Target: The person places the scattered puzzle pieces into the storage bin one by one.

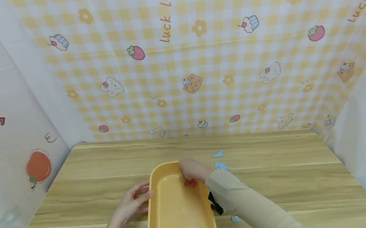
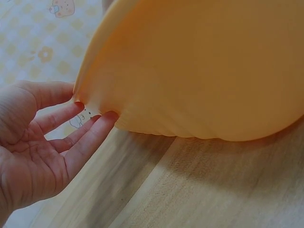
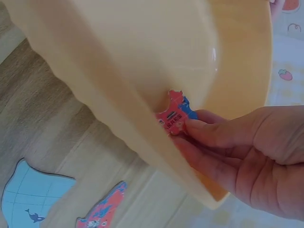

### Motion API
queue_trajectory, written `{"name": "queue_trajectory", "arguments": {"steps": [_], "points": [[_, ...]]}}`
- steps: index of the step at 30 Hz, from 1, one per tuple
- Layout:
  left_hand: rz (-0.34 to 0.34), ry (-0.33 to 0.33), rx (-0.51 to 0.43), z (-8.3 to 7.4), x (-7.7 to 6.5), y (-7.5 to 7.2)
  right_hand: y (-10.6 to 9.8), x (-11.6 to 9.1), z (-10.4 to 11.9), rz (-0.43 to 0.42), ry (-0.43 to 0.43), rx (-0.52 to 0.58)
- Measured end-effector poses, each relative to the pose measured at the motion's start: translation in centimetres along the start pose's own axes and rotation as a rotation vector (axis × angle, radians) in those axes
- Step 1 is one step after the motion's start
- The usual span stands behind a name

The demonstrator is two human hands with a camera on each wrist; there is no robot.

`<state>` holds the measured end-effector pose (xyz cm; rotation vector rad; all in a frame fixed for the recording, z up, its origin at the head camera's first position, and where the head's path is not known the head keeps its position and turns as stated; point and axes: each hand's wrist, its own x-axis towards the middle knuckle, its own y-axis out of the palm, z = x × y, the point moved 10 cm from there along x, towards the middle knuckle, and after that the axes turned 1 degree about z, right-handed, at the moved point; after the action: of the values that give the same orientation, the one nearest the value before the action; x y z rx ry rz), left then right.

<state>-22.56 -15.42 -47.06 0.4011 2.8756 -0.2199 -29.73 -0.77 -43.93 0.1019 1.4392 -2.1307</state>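
Observation:
A yellow-orange plastic tray [image 1: 181, 211] with high rounded walls stands on the wooden table. My left hand [image 1: 134, 202] is at its left wall; in the left wrist view the thumb and fingertips touch the wall near the rim, the fingers spread and nearly straight. Over the far right corner of the tray reaches my right hand [image 1: 194, 168]. Between thumb and fingers it pinches a red and blue puzzle piece [image 3: 175, 114] with small printed characters, held inside the wall. In the head view this hand partly hides the piece.
Right of the tray lie light blue puzzle pieces [image 1: 221, 165], one partly behind the right sleeve. The right wrist view shows a light blue piece [image 3: 35, 192] with a dolphin print and a red and blue piece [image 3: 102, 209] outside the tray. A checked cloth [image 1: 195, 55] hangs behind the table.

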Motion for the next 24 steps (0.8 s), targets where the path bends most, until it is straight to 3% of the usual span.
{"name": "queue_trajectory", "arguments": {"steps": [8,16,24], "points": [[-0.005,-0.001,-0.005,0.0,0.0,0.1,0.0,-0.3,0.0,-0.013,-0.008,-0.026],[-0.005,0.002,0.01,-0.1,0.0,0.1,0.5,1.3,-0.7,-0.084,-0.124,-0.113],[-0.002,-0.003,0.012,-0.1,-0.1,0.1,-1.9,-1.5,0.5,-0.099,-0.116,-0.048]]}}
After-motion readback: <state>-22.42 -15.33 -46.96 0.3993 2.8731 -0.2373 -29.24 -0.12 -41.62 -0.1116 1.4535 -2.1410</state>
